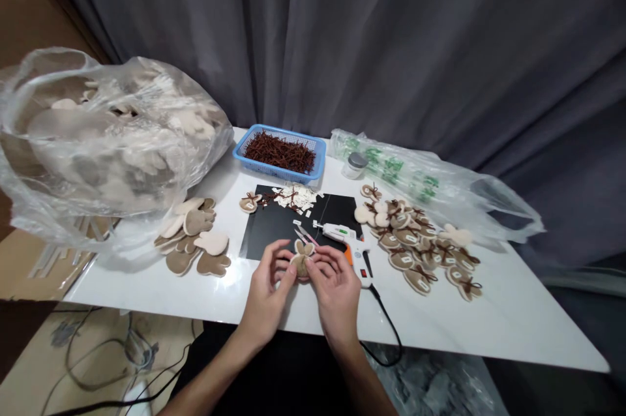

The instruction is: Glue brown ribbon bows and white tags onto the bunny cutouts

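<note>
Between my two hands I hold a small brown felt bunny shape (302, 262) with a pale edge, its ears pointing away from me. My left hand (270, 279) pinches its left side, thumb on the front. On the opposite side, my right hand (337, 282) grips it the same way. Just beyond lie scissors (307, 235), partly hidden by my fingers, on a black mat (264, 240). A white glue gun (342, 233) rests right of my right hand. White label pieces (299, 197) with a few brown bows are heaped at the mat's back.
Plain bunny shapes (180, 261) lie at left beside a large plastic bag (122, 142) of more. A blue basket (280, 174) holds brown bows. At right are bunnies with bows and labels (405, 237), a lidded jar (355, 166) and a clear bag (430, 175). A black cord (391, 325) hangs over the edge.
</note>
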Demonstrator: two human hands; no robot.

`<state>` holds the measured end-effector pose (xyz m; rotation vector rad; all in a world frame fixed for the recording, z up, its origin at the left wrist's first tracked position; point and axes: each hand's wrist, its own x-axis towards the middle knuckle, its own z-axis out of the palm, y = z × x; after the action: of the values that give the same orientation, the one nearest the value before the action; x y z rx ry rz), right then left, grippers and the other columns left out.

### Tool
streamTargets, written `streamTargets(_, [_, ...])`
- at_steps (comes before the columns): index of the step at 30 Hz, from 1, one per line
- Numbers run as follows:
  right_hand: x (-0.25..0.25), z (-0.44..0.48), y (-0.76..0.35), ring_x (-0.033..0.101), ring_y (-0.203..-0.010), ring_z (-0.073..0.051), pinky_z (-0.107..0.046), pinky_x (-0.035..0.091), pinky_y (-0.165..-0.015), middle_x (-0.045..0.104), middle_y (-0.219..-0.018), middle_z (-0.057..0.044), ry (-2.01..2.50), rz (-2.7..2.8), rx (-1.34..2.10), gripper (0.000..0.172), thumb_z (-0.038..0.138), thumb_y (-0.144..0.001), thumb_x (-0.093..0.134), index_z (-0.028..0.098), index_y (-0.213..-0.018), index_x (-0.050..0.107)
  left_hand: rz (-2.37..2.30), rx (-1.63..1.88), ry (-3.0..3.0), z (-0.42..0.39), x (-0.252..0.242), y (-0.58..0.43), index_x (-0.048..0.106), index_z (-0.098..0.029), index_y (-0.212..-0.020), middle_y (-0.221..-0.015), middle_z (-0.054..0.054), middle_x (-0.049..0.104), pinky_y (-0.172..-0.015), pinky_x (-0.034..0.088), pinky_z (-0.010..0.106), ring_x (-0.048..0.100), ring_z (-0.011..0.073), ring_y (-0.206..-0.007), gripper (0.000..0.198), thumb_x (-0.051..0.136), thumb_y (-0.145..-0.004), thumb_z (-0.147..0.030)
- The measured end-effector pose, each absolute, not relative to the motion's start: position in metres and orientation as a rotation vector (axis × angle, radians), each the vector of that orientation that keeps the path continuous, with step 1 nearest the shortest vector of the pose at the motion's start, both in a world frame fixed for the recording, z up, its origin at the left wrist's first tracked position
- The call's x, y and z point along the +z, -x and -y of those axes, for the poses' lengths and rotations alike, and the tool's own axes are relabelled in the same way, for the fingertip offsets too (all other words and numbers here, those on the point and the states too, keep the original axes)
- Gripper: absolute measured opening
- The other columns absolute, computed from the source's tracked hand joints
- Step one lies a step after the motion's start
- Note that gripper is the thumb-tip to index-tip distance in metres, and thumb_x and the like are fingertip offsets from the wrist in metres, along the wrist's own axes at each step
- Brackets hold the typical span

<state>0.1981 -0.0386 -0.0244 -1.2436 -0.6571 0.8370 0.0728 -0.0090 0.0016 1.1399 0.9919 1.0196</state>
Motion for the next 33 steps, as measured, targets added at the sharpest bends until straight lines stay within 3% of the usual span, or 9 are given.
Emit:
streamTargets(10, [-0.0268, 0.0405, -0.1975, 0.077, -0.096, -0.023, -0.036, 0.066, -0.081, 0.076, -0.115, -0.012, 1.206, 0.723, 0.847, 0.041, 0.041, -0.088, 0.087, 0.022, -0.119, 0.068, -0.973, 1.031, -1.110, 0.0078, -0.0039, -0.0728, 0.064, -0.022, -0.122, -0.105, 0.007, 0.075, -0.077, 0.060, 0.028, 0.072, 0.0181, -0.088, 0.047, 0.078, -0.095, -0.057])
streamTargets(19, [-0.0318, 0.0403, -0.1985, 0.077, -0.096, -0.024, -0.037, 0.067, -0.082, 0.078, -0.108, -0.012, 1.198, 0.721, 0.865, 0.042, 0.044, -0.088, 0.088, 0.021, -0.117, 0.069, -0.985, 1.067, -1.117, 0.0074, -0.0025, -0.0738, 0.068, -0.022, -0.109, -0.099, 0.005, 0.074, -0.075, 0.060, 0.027, 0.071, 0.0177, -0.085, 0.039, 0.080, -0.094, -0.056])
streamTargets(33, [-0.0234, 0.0373, -0.1972, 0.079, -0.099, -0.026, -0.036, 0.068, -0.082, 0.081, -0.111, -0.014, 1.203, 0.755, 0.892, 0.042, 0.048, -0.091, 0.085, 0.020, -0.120, 0.074, -0.992, 1.036, -1.139, 0.0038, -0.0069, -0.0718, 0.068, -0.022, -0.107, -0.097, 0.005, 0.075, -0.073, 0.058, 0.026, 0.072, 0.0182, -0.085, 0.041, 0.083, -0.091, -0.057])
